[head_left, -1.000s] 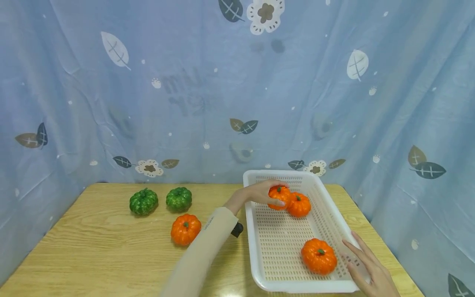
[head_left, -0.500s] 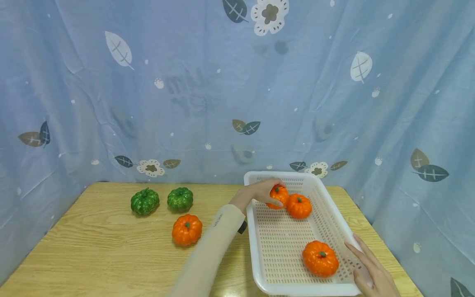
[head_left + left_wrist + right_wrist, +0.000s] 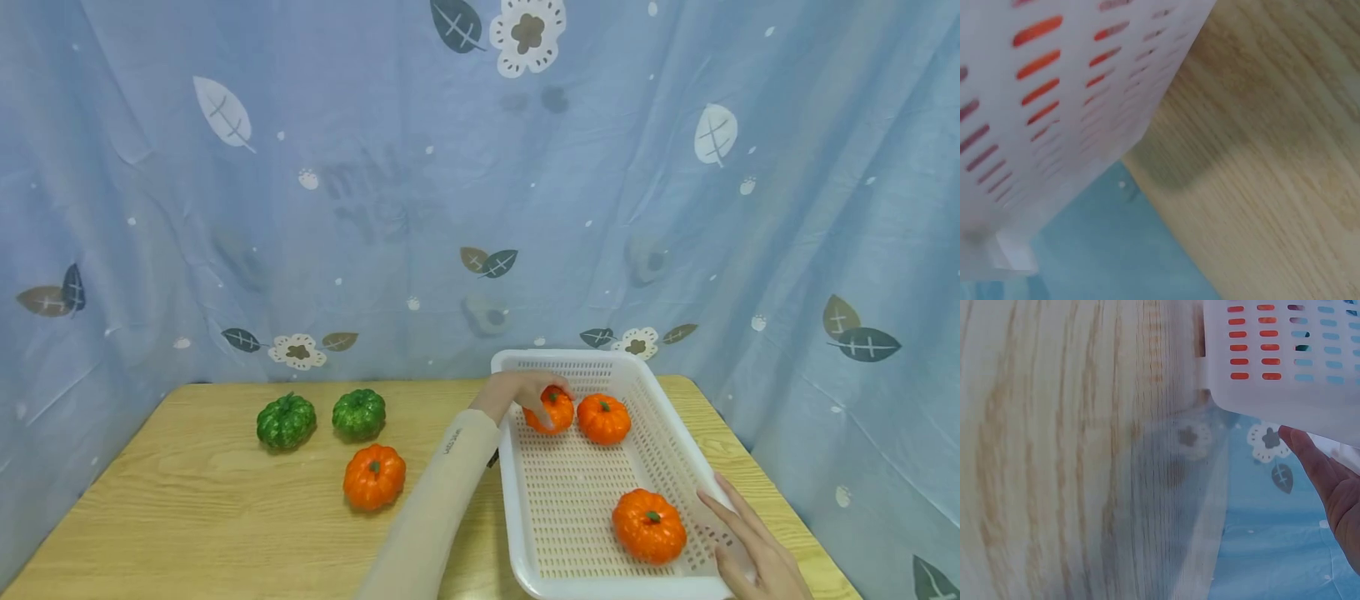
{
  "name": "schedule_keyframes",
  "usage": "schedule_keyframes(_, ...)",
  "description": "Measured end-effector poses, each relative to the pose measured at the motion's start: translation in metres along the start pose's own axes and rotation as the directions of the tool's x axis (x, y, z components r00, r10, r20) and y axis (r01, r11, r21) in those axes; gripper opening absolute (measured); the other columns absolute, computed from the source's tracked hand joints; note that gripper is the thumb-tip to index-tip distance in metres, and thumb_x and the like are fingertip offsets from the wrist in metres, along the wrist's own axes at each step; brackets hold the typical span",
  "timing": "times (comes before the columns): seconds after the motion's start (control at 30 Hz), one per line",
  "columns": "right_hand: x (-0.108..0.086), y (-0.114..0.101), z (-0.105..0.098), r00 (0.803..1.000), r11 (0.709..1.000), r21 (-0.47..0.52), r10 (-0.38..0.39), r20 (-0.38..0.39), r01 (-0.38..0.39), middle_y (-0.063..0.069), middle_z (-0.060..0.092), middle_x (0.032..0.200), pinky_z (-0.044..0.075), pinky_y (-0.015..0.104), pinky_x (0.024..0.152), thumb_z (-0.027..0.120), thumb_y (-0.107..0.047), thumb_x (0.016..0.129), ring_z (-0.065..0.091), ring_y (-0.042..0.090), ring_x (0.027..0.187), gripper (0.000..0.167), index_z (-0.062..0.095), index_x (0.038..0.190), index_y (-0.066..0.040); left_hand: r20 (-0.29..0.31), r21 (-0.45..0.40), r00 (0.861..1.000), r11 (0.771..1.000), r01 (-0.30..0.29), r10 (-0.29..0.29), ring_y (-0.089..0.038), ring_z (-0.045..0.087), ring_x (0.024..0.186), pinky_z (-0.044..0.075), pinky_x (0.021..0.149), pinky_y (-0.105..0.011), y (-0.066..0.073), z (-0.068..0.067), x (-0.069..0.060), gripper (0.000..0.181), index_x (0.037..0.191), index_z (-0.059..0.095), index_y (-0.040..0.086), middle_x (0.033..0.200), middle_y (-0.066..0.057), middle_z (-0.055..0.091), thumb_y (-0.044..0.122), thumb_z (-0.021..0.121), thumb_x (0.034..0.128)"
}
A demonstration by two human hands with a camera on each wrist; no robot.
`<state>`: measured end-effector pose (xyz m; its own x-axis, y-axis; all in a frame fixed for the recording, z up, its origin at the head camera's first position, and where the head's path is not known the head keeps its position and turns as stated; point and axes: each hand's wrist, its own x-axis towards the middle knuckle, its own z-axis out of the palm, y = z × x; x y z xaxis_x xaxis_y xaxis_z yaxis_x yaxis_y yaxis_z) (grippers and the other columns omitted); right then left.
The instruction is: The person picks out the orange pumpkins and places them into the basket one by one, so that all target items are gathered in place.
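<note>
My left hand (image 3: pixel 528 393) reaches over the left rim of a white plastic basket (image 3: pixel 517 533) and holds an orange pumpkin (image 3: pixel 553 412) with curled fingers. Just right of it lies a second orange pumpkin (image 3: pixel 604 419); a third orange pumpkin (image 3: pixel 649 527) sits near the basket's front right. My right hand (image 3: pixel 761 546) rests at the right rim, fingers fairly straight. In the right wrist view part of the right hand (image 3: pixel 1329 481) shows beside the basket rim. The left wrist view shows the slotted basket wall (image 3: pixel 1066 94) with orange behind it; the left hand is hidden there.
On the wooden table (image 3: pixel 225 533), left of the basket, lie a green pumpkin (image 3: pixel 287 422), another green pumpkin (image 3: pixel 359 414) and one more orange pumpkin (image 3: pixel 374 477). A blue patterned curtain (image 3: pixel 405 208) hangs behind the table and along its right side.
My left hand has moved slightly left and toward me with its pumpkin, widening the gap to the neighbouring pumpkin. The right hand stays at the rim. The head view has shifted slightly.
</note>
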<state>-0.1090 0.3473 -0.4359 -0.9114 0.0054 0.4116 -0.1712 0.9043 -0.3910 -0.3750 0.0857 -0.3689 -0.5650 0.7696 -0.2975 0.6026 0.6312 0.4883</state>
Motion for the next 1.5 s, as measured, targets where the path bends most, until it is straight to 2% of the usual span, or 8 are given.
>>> schedule_keyframes(0.13,0.000,0.000,0.001,1.000,1.000,-0.009,0.009,0.014,-0.008,-0.042,0.006,0.144,0.049,0.061,0.065,0.066,-0.023,0.090,0.054,0.029,0.104,0.045,0.056,0.133,-0.015,0.034,-0.034,0.999,0.999,0.031,-0.030,-0.015,0.038,0.129,0.035,0.105,-0.031,-0.002,-0.002,0.002,0.055,0.128,0.059,0.025,0.143,0.004,0.042,0.010,0.079,0.0796)
schedule_keyframes(0.37,-0.006,0.002,0.002,0.999,1.000,-0.003,-0.024,-0.033,0.024,-0.037,0.014,0.147,0.050,0.039,0.059,0.070,-0.018,0.087,0.021,-0.028,0.105,0.047,0.058,0.133,-0.017,0.076,0.040,0.994,0.997,0.069,-0.072,-0.014,0.041,0.125,0.039,0.101,-0.028,0.002,0.002,0.003,0.050,0.121,0.062,0.027,0.141,0.005,0.044,0.007,0.079,0.0787)
schedule_keyframes(0.57,-0.011,0.002,0.004,0.998,0.999,-0.023,-0.023,-0.060,0.022,-0.039,0.012,0.144,0.049,0.032,0.058,0.070,-0.019,0.088,0.015,-0.031,0.107,0.045,0.059,0.131,-0.018,0.097,-0.006,0.993,0.998,0.062,-0.061,-0.012,0.041,0.120,0.040,0.097,-0.025,0.004,0.007,0.005,0.053,0.122,0.061,0.024,0.139,0.003,0.045,-0.002,0.075,0.0784)
schedule_keyframes(0.73,-0.008,0.000,0.003,0.997,0.999,-0.017,-0.038,-0.066,0.037,-0.029,0.019,0.150,0.051,0.043,0.062,0.071,-0.018,0.087,0.014,-0.031,0.111,0.048,0.058,0.133,-0.019,0.119,-0.013,0.991,0.998,0.064,-0.062,-0.015,0.037,0.131,0.039,0.101,-0.027,0.003,0.004,0.003,0.073,0.138,0.050,0.026,0.148,0.002,0.039,-0.005,0.075,0.0769)
schedule_keyframes(0.83,-0.004,-0.002,0.003,0.997,0.999,0.003,-0.045,-0.057,0.045,-0.025,0.021,0.152,0.050,0.055,0.064,0.070,-0.018,0.087,0.026,-0.022,0.115,0.048,0.057,0.133,-0.018,0.113,-0.012,0.988,0.994,0.105,-0.103,-0.016,0.036,0.133,0.040,0.100,-0.027,0.003,-0.001,0.000,0.077,0.140,0.048,0.030,0.150,0.002,0.036,-0.005,0.075,0.0770)
schedule_keyframes(1.03,0.001,-0.003,0.004,1.000,1.000,0.004,0.004,-0.010,-0.004,-0.039,0.009,0.145,0.048,0.063,0.065,0.067,-0.022,0.090,0.051,0.034,0.104,0.045,0.056,0.133,-0.017,0.045,-0.017,0.984,0.984,0.176,-0.175,-0.017,0.042,0.127,0.042,0.100,-0.030,0.003,-0.009,-0.005,0.066,0.134,0.056,0.026,0.142,0.000,0.045,-0.001,0.077,0.0781)
schedule_keyframes(1.27,0.000,-0.002,0.002,0.999,1.000,0.017,-0.026,-0.039,0.027,-0.033,0.016,0.148,0.049,0.060,0.066,0.068,-0.019,0.089,0.024,-0.024,0.109,0.045,0.057,0.133,-0.017,-0.014,0.010,0.985,0.985,0.169,-0.169,-0.018,0.046,0.125,0.040,0.103,-0.030,0.002,-0.007,-0.006,0.059,0.131,0.060,0.022,0.135,0.001,0.052,0.009,0.081,0.0768)
schedule_keyframes(1.5,-0.001,-0.001,0.002,0.999,1.000,-0.013,-0.008,-0.037,0.008,-0.032,0.016,0.149,0.050,0.057,0.069,0.069,-0.022,0.089,0.023,-0.025,0.106,0.046,0.057,0.133,-0.018,-0.056,-0.001,0.985,0.986,0.165,-0.165,-0.018,0.048,0.121,0.041,0.102,-0.032,0.004,-0.003,-0.004,0.056,0.128,0.062,0.022,0.133,0.001,0.053,0.013,0.081,0.0765)
